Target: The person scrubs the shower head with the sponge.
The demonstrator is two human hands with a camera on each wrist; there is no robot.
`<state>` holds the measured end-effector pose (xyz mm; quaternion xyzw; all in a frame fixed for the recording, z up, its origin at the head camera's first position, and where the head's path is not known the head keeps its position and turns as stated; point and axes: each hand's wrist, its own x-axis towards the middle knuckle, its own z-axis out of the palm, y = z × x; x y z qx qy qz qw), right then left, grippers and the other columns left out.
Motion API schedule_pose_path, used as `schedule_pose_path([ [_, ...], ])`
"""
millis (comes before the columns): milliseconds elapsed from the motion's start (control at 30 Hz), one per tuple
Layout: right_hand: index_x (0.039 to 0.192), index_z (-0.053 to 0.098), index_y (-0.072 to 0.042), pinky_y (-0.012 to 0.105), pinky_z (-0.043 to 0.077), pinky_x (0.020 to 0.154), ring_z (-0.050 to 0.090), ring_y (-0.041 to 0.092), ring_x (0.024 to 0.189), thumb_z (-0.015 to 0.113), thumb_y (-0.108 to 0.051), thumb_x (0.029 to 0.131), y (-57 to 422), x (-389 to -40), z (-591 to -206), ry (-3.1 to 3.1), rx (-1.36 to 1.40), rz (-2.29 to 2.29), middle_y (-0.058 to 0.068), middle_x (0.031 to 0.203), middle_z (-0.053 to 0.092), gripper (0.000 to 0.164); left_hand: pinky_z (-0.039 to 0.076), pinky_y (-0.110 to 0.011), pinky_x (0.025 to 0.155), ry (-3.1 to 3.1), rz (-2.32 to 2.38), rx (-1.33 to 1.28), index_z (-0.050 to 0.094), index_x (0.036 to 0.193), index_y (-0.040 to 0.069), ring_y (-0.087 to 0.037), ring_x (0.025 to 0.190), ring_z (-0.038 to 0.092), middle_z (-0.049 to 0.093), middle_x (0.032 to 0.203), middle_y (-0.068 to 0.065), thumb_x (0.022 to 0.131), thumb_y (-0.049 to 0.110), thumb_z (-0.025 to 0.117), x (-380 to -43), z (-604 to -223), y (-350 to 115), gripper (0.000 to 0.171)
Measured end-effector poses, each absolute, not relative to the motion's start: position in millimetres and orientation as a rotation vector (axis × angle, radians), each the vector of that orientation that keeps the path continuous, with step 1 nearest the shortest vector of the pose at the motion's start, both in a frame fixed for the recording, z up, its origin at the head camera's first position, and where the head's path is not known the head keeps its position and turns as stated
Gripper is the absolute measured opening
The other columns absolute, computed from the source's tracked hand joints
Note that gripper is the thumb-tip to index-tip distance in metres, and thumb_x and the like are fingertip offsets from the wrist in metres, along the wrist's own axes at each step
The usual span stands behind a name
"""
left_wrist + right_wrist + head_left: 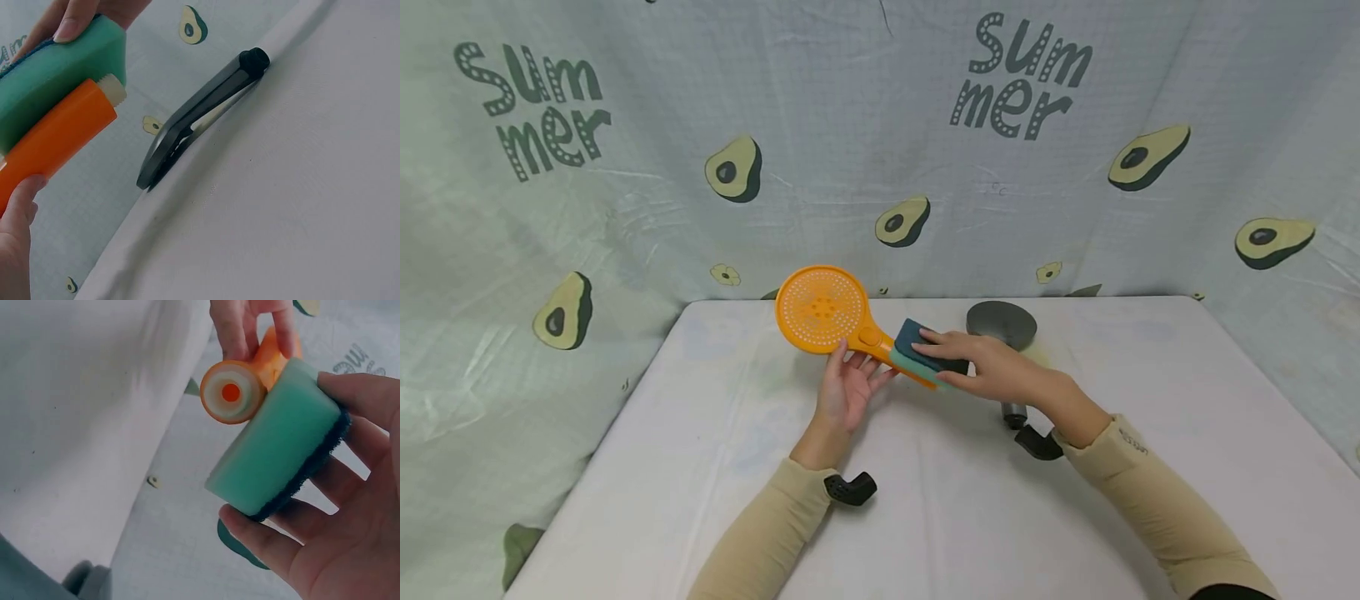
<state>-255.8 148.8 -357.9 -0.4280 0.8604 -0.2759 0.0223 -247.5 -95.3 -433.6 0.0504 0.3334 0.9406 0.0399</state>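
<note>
An orange shower head [871,337] with a round perforated face is held above the table by my left hand [848,392], whose fingers and thumb grip it near the neck. My right hand [992,367] grips a sponge [281,437], green foam with a dark blue scouring layer, by its edges. The foam side lies against the shower head's handle [69,134]. In the right wrist view, the handle's open threaded end [231,392] faces the camera. Behind my right hand a dark grey shower head [1002,324] rests on the table, its handle partly hidden by the hand.
The table [760,500] is covered with a white cloth. Behind it hangs a pale curtain [835,100] printed with avocados and lettering. Black wrist mounts [852,489] stick out from both sleeves.
</note>
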Motion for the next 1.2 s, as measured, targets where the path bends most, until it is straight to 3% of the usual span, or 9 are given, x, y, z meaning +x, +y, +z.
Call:
schedule_pose_path([
  [200, 0.147, 0.057, -0.011, 0.059, 0.04, 0.109, 0.043, 0.05, 0.138, 0.071, -0.012, 0.098, 151.0, -246.9, -357.7, 2.719, -1.378, -0.789, 0.014, 0.156, 0.044, 0.051, 0.06, -0.043, 0.084, 1.086, 2.861, 0.157, 0.034, 0.146, 0.012, -0.024, 0.111, 0.065, 0.061, 0.124, -0.007, 0.115, 0.027, 0.029, -245.6, -433.9, -91.7, 0.035],
  [467, 0.145, 0.059, -0.012, 0.05, 0.052, 0.096, 0.052, 0.04, 0.129, 0.074, -0.017, 0.096, 114.2, -248.0, -365.4, 2.917, -1.499, -0.703, 0.016, 0.155, 0.046, 0.051, 0.061, -0.042, 0.082, 1.054, 2.855, 0.199, 0.035, 0.145, 0.013, -0.02, 0.102, 0.07, 0.067, 0.12, -0.005, 0.114, 0.027, 0.036, -240.2, -435.9, -88.9, 0.034],
  [900, 0.143, 0.062, -0.013, 0.057, 0.048, 0.102, 0.048, 0.051, 0.133, 0.078, -0.015, 0.092, 133.4, -242.5, -371.2, 2.945, -1.564, -0.56, 0.017, 0.152, 0.05, 0.053, 0.06, -0.038, 0.082, 1.119, 2.937, 0.028, 0.031, 0.149, 0.014, -0.023, 0.109, 0.067, 0.059, 0.128, -0.01, 0.11, 0.035, 0.039, -249.7, -431.5, -94.1, 0.045],
  [1200, 0.146, 0.059, -0.012, 0.058, 0.045, 0.105, 0.047, 0.051, 0.134, 0.074, -0.015, 0.096, 120.2, -253.4, -374.4, 2.985, -1.567, -0.658, 0.018, 0.154, 0.047, 0.053, 0.06, -0.041, 0.084, 1.101, 2.886, 0.209, 0.032, 0.151, 0.011, -0.021, 0.107, 0.07, 0.065, 0.125, -0.007, 0.112, 0.03, 0.037, -243.5, -432.0, -87.7, 0.043],
])
